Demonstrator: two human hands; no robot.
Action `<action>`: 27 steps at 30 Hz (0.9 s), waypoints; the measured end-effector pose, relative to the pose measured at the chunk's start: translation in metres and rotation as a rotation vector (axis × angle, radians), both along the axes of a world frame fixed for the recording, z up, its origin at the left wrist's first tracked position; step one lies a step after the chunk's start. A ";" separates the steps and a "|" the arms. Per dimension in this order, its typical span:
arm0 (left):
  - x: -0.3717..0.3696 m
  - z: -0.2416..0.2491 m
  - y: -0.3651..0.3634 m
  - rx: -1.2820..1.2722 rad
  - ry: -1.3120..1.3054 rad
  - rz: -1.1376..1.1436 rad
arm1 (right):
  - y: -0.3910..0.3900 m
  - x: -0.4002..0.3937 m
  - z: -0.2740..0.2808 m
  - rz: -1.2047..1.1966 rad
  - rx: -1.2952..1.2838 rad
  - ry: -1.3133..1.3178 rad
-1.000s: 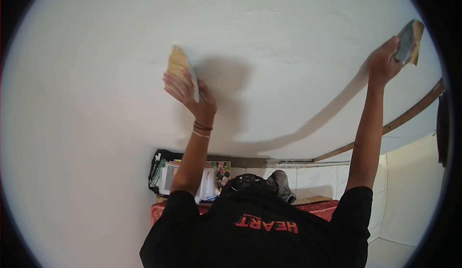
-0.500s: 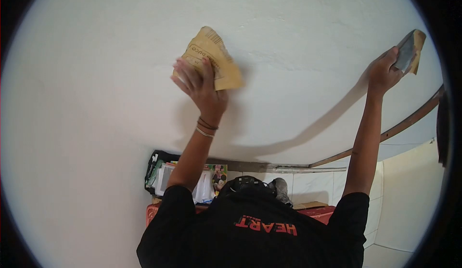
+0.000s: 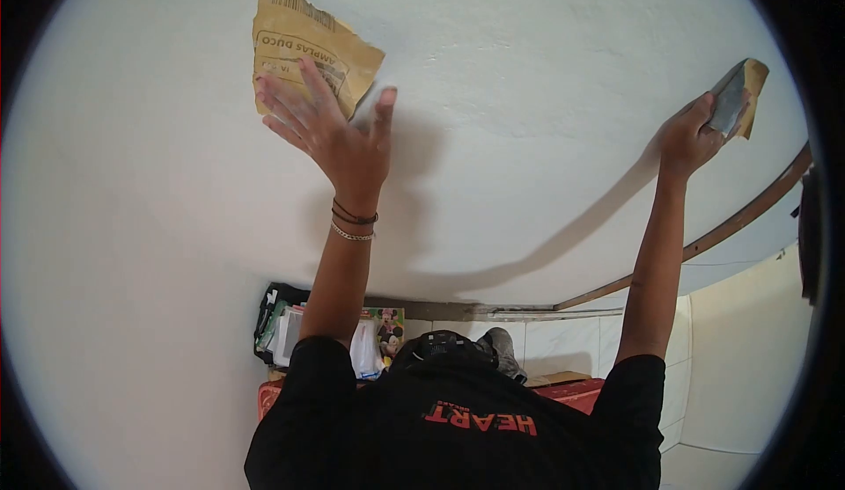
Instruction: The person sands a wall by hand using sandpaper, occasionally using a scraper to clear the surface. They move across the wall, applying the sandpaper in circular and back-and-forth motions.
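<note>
My left hand (image 3: pixel 341 142) lies with its fingers spread and thumb apart over the lower part of a tan sandpaper sheet (image 3: pixel 299 41). Printing, a barcode and the words "AMPLAS DUCO" show on the sheet's back, and its right edge is torn. Behind it is the white wall (image 3: pixel 528 173), with small rough marks right of the hand. At the far right, my right hand (image 3: pixel 687 142) grips a folded piece of sandpaper (image 3: pixel 729 105), grey on one face and tan on the other, close to the wall.
Below my left arm stands a black box (image 3: pixel 267 323) of books and papers, a Minnie and Mickey Mouse cover (image 3: pixel 388 332) among them. Something red (image 3: pixel 572 395) shows behind my shirt. A brown wooden strip (image 3: pixel 713 242) curves along the right, above white floor tiles (image 3: pixel 563 345).
My left hand and its sandpaper have moved up and left along the wall, the fingers and thumb spreading wider. My right hand has shifted slightly left, still gripping its folded piece.
</note>
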State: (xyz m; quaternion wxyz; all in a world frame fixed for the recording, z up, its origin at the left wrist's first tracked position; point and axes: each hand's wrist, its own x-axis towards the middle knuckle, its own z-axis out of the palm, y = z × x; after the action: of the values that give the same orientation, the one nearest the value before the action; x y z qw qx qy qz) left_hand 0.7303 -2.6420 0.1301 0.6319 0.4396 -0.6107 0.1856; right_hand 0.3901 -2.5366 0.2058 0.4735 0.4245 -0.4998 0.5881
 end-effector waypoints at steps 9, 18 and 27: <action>0.010 0.019 -0.007 -0.037 0.012 -0.015 | -0.003 -0.008 -0.006 -0.009 0.028 -0.002; 0.023 0.011 -0.004 -0.065 -0.106 -0.047 | -0.002 -0.014 -0.011 -0.046 0.080 -0.041; 0.031 0.038 -0.008 -0.070 0.108 -0.098 | -0.002 -0.019 -0.014 -0.025 0.097 -0.045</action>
State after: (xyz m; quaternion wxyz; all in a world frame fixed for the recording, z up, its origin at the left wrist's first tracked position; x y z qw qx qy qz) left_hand 0.7609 -2.6500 0.1684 0.6872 0.3964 -0.5897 0.1515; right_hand 0.3711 -2.5385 0.1921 0.4482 0.4273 -0.5434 0.5667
